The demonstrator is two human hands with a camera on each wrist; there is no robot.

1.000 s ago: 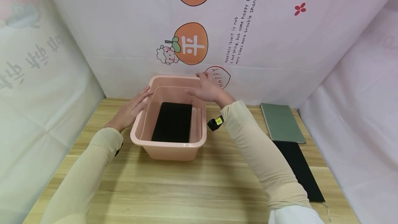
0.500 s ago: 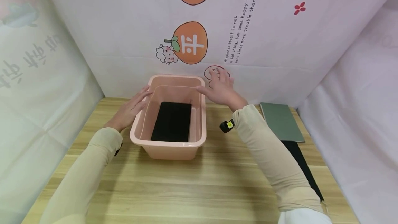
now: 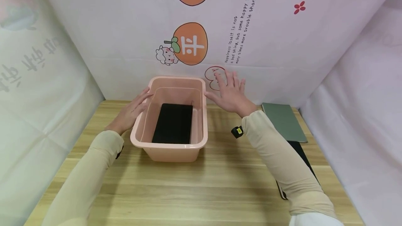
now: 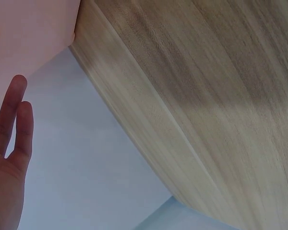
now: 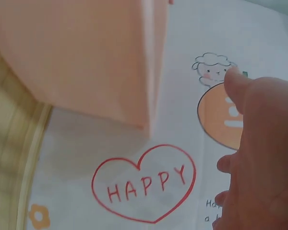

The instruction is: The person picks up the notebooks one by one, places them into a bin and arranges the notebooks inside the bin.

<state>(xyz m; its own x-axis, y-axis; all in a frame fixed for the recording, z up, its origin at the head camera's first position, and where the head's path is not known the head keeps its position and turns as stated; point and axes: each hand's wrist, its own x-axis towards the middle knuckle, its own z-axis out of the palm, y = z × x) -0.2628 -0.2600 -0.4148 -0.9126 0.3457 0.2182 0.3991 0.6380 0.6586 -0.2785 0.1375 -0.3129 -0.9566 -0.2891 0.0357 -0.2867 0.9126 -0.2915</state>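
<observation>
In the head view a pink plastic bin (image 3: 172, 152) stands on the wooden table, a flat black rectangular item (image 3: 173, 124) lying on its floor. My left hand (image 3: 128, 114) rests along the left rim with its fingers extended. The left wrist view shows two straight fingers of it beside the pink wall. Just right of the bin, my right hand (image 3: 230, 95) is raised with spread fingers, holding nothing. Its thumb lies close to the right rim; whether they touch I cannot tell.
At the table's right side lies a grey-green flat book or folder (image 3: 284, 122). A black item (image 3: 303, 156) sits partly under it, mostly covered by my right forearm. A printed white cloth (image 3: 267, 79) hangs behind the table (image 3: 188, 191), with plain sides.
My right hand has moved right, from over the bin's far right corner to outside its right rim, and its fingers have spread. My left hand and the bin have stayed in place.
</observation>
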